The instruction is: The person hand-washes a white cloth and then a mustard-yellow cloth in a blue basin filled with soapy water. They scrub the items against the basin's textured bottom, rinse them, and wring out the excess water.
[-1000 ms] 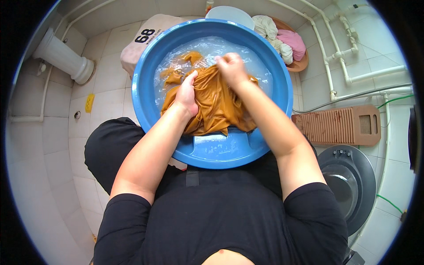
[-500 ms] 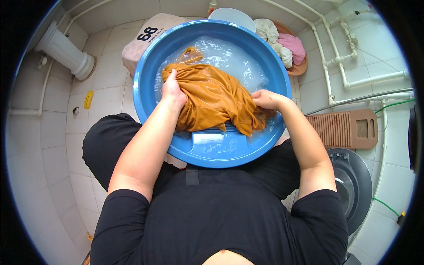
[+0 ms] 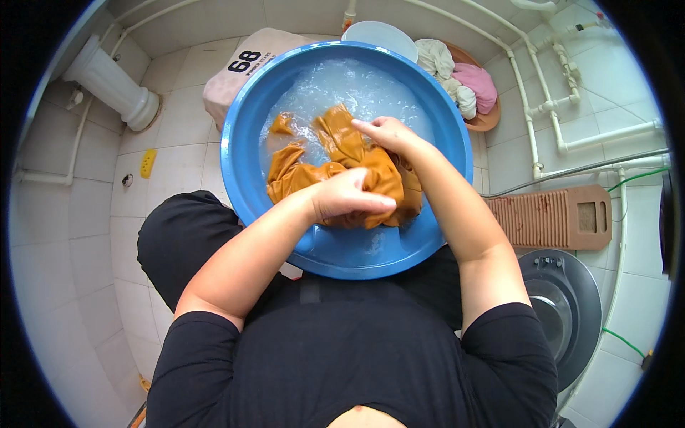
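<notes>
A wet mustard-brown garment (image 3: 392,175) lies bunched in a large blue basin (image 3: 239,207) of cloudy water. My left hand (image 3: 346,196) is across the near part of the cloth, thumb pointing right, with a fold gripped in it. Farther back and to the right, my right hand (image 3: 392,135) grips the upper edge of the garment, its fingers partly hidden behind the cloth. One part of the garment stretches up and left from my right hand. A small separate-looking bit of the same colour pokes out of the water at the left.
Behind the basin stand a pale cloth-covered object (image 3: 250,68), a white round basin (image 3: 382,37) and a brown tub (image 3: 492,120) with white and pink laundry. At the right are a brown washboard (image 3: 531,220) and a grey basin (image 3: 581,317). A yellow object (image 3: 148,162) lies on the tiled floor.
My left hand has moved right and nearer, over the cloth; my right hand has moved left and farther back. The garment, previously spread between both hands, is now gathered and folded.
</notes>
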Tool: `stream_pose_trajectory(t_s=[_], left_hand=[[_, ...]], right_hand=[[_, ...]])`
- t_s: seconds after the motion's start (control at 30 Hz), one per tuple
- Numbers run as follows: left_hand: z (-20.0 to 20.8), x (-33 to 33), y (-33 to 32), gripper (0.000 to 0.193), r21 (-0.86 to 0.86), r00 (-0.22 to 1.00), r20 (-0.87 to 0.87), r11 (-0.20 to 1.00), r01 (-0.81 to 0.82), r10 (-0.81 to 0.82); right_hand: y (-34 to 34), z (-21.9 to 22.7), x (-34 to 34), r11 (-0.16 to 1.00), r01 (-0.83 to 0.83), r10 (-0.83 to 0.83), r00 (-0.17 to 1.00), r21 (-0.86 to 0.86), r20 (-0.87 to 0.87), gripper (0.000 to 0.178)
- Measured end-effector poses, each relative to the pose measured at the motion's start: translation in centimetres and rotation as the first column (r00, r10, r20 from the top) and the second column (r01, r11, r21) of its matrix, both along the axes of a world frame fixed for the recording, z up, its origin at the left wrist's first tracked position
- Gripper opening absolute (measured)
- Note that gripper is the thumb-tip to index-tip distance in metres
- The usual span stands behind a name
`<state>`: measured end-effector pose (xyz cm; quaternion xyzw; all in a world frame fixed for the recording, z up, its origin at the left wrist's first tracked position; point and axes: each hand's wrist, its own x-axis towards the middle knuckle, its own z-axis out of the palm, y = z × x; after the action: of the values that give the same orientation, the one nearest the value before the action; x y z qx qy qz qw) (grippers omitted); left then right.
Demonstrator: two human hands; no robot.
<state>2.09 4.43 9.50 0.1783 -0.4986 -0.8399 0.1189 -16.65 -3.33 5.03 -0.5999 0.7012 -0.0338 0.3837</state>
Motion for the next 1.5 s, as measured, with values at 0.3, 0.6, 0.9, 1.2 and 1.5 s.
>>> stream_pose_trajectory(t_s=[0.3, 0.6, 0.9, 1.2, 1.5], left_hand=[[1.0, 2.1, -2.0, 0.058, 0.118, 0.98, -0.07, 0.977, -0.179, 0.188], [-7.8, 3.1, -6.0, 0.029, 0.503, 0.613, 0.486, 0.373, -0.779, 0.623], [-8.1, 1.9, -6.5, 0.029, 0.557, 0.607, 0.075, 0.471, -0.684, 0.791], [-7.6, 2.4, -6.0, 0.038, 0.578, 0.718, 0.105, 0.545, -0.607, 0.688], [-4.0, -0.2, -4.5, 0.039, 0.384, 0.547, 0.42, 0.405, -0.83, 0.724]], right_hand=[[-2.7, -3.7, 0.5, 0.851, -0.52, 0.522, 0.853, -0.068, 0.005, 0.035], [-1.8, -8.4, -6.5, 0.965, 0.044, -0.088, 0.983, -0.257, -0.164, 0.048], [-0.8, -3.8, -0.8, 0.975, 0.163, -0.019, 0.737, -0.149, 0.676, 0.052], [7.1, 1.8, 11.9, 0.4, -0.037, 0.526, 0.828, -0.916, 0.196, 0.028], [3.8, -0.6, 9.8, 0.543, 0.283, -0.152, 0.959, -0.791, 0.239, 0.029]])
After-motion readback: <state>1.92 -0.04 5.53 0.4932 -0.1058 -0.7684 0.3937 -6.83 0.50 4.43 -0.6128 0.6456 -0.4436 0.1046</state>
